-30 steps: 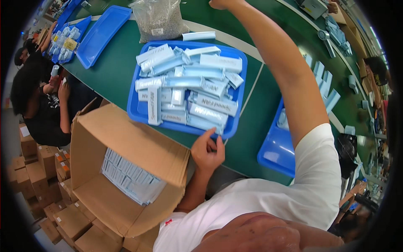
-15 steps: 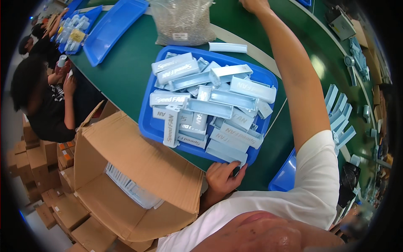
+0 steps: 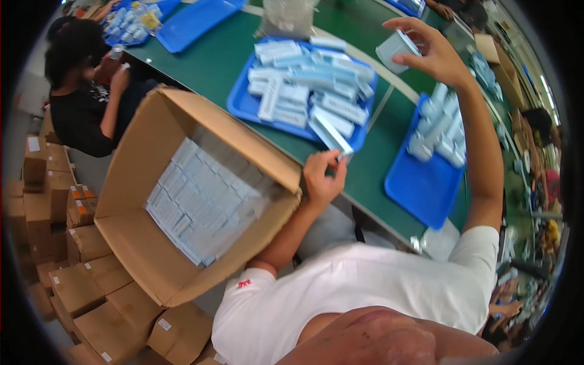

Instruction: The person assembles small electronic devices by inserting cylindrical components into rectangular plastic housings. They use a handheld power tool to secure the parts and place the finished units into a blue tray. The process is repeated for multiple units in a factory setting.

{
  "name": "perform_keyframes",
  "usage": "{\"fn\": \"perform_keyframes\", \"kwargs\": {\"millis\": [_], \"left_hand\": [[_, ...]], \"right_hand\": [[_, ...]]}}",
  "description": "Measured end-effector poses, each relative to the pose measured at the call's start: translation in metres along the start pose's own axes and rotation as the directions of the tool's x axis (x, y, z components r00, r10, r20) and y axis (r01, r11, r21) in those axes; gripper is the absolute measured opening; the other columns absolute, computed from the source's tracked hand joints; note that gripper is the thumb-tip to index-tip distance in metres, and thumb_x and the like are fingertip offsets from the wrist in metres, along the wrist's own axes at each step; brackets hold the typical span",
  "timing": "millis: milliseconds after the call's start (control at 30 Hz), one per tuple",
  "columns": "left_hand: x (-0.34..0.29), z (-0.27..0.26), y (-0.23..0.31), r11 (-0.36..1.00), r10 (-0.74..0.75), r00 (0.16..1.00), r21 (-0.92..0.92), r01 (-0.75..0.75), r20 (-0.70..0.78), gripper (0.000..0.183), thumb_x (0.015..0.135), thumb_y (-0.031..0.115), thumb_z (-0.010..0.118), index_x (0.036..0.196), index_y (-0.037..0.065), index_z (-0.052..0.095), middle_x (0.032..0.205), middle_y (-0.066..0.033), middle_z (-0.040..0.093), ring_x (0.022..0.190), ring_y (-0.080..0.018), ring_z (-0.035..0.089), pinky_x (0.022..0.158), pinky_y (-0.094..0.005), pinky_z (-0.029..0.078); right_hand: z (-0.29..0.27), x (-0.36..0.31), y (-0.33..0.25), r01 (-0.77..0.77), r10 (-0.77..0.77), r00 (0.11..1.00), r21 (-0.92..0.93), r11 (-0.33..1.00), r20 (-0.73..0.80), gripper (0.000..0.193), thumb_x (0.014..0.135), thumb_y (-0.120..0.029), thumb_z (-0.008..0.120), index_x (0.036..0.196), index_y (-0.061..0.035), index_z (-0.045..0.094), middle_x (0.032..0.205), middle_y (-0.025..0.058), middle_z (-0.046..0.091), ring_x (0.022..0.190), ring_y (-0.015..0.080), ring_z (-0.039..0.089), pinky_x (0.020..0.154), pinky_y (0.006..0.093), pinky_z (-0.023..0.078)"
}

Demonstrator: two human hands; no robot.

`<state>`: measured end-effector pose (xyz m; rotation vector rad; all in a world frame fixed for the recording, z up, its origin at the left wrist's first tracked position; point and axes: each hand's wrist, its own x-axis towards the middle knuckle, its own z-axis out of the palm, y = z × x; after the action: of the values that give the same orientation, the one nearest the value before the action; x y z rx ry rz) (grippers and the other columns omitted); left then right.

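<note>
Head view: left grip (image 3: 324,179), nearer the blue tray (image 3: 239,102), pinches a pale-blue strip (image 3: 330,131) slanting lengthwise over the tray's near edge; right grip (image 3: 439,53), right of tray, holds pale cup (image 3: 392,52).

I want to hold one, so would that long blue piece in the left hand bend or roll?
The long piece probably won't flop: it looks straight, though the left hand pinches just one end. It likely won't roll much either, because its sides look flat, not round.
</note>
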<state>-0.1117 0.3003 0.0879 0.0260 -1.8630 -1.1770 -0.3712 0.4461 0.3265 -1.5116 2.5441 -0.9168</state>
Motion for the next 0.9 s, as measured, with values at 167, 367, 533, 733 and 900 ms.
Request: {"fn": "perform_keyframes", "kwargs": {"millis": [167,367,533,733,900], "left_hand": [[-0.024,-0.008,0.046,0.951,0.088,0.994,-0.303,-0.064,0.066,0.021,0.089,-0.003,0.072,0.107,0.001,0.063,0.094,-0.0147,0.068,0.079,-0.0277,0.066,0.071,-0.0351,0.053],[-0.036,-0.018,0.073,0.809,0.172,0.922,-0.584,0.068,0.346,0.023,0.088,0.000,0.074,0.109,0.005,0.066,0.098,-0.0137,0.070,0.086,-0.0297,0.069,0.073,-0.0358,0.054],[-0.043,-0.004,0.090,0.806,0.174,0.861,-0.572,0.155,0.478,0.043,0.089,0.003,0.074,0.130,0.004,0.059,0.115,-0.0122,0.066,0.099,-0.0252,0.067,0.082,-0.0338,0.054],[-0.086,0.020,0.129,0.550,-0.154,0.829,-0.650,0.524,0.538,0.093,0.083,0.023,0.086,0.155,0.004,0.031,0.141,-0.0160,0.048,0.123,-0.0252,0.056,0.101,-0.0384,0.050],[-0.090,0.038,0.142,0.715,-0.055,0.730,-0.483,0.505,0.682,0.099,0.078,0.010,0.089,0.155,0.002,0.028,0.146,-0.0176,0.046,0.135,-0.0284,0.051,0.111,-0.0421,0.046]], "right_hand": [[0.049,-0.156,-0.069,-0.217,0.051,0.968,0.719,0.661,0.246,0.094,0.069,-0.047,0.092,0.142,-0.0013,0.054,0.147,0.0195,0.048,0.104,0.0218,0.066,0.091,0.0344,0.053],[0.121,-0.259,-0.076,-0.143,0.007,0.990,0.980,0.138,0.143,0.098,0.067,-0.045,0.094,0.144,0.0000,0.053,0.159,0.0341,0.031,0.099,0.0314,0.073,0.082,0.0419,0.062],[0.130,-0.291,-0.088,-0.020,0.034,0.999,0.971,0.239,0.012,0.104,0.067,-0.044,0.094,0.150,-0.0016,0.050,0.157,0.0288,0.036,0.113,0.0308,0.068,0.087,0.0432,0.061],[0.124,-0.319,-0.101,0.002,0.187,0.914,0.466,0.885,-0.359,0.099,0.067,-0.030,0.095,0.154,-0.0144,0.051,0.158,0.0121,0.041,0.124,0.0258,0.057,0.097,0.0390,0.054],[0.131,-0.335,-0.090,-0.025,0.173,0.877,0.318,0.948,-0.448,0.101,0.064,-0.028,0.093,0.154,-0.0231,0.049,0.159,0.0152,0.040,0.130,0.0374,0.058,0.097,0.0442,0.057]]}}
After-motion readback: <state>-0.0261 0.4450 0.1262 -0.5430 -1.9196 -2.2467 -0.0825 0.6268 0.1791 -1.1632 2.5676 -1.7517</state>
